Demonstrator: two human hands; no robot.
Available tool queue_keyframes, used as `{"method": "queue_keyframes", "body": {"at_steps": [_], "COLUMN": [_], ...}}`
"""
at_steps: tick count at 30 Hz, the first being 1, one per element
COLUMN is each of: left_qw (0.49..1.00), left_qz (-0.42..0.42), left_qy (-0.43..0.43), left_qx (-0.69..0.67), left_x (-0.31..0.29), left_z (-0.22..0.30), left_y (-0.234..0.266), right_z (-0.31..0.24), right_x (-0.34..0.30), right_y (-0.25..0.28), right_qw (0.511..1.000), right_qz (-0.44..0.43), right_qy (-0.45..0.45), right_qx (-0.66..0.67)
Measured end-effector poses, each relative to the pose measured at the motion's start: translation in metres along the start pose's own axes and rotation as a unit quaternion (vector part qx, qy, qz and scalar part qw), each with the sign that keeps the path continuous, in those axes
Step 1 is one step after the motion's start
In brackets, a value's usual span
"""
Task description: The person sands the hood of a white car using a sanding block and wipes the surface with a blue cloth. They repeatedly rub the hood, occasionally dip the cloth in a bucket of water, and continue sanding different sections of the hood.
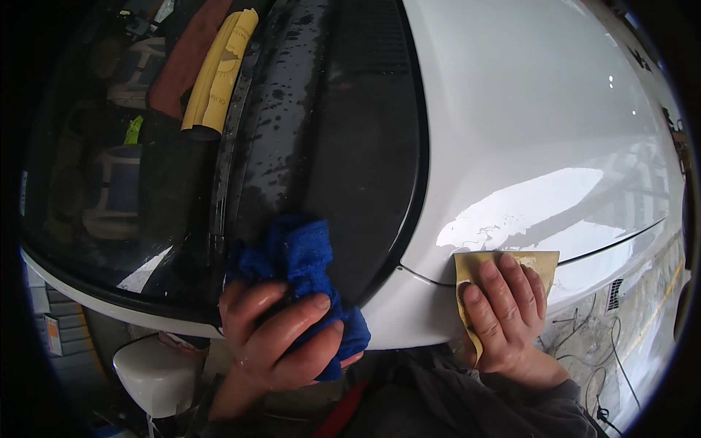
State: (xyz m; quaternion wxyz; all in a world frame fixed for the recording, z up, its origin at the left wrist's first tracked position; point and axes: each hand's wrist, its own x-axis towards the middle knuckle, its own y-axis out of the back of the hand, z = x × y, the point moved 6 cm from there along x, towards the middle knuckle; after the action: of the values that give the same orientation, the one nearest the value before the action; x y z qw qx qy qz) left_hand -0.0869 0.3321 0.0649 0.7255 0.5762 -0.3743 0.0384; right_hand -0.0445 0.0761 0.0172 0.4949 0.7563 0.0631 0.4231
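Note:
My left hand (274, 339) is closed around a bunched blue cloth (301, 255), which rests over the black cowl panel at the base of the windshield. On the right, my right hand (507, 310) holds a yellow-tan sheet of sandpaper (544, 261) against the white car's fender, beside the hood seam. The fingers press along the sheet, and its near left edge curls up. Wet patches shine on the white hood (504, 131) just beyond the sandpaper. What lies under the sheet is hidden.
A rolled yellow sandpaper sheet (220, 77) lies on the windshield next to a reddish-brown cloth or pad (186, 62). Water drops dot the black cowl (281, 109). A white side mirror (157, 372) sticks out at lower left. Dark cables (613, 358) lie on the floor at right.

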Motion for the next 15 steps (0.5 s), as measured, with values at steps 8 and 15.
{"method": "queue_keyframes", "body": {"at_steps": [8, 15], "left_qw": [0.995, 0.966], "left_qz": [-0.071, -0.023], "left_qy": [0.068, -0.007], "left_qx": [0.023, -0.257], "left_x": [0.045, 0.046], "left_z": [-0.005, 0.076], "left_y": [-0.002, -0.014], "right_z": [-0.004, 0.006], "right_x": [0.003, 0.026], "right_y": [0.006, 0.060], "right_qw": [0.999, 0.937], "right_qz": [0.007, 0.098], "right_qy": [-0.032, -0.208], "right_qx": [0.016, 0.264]}}
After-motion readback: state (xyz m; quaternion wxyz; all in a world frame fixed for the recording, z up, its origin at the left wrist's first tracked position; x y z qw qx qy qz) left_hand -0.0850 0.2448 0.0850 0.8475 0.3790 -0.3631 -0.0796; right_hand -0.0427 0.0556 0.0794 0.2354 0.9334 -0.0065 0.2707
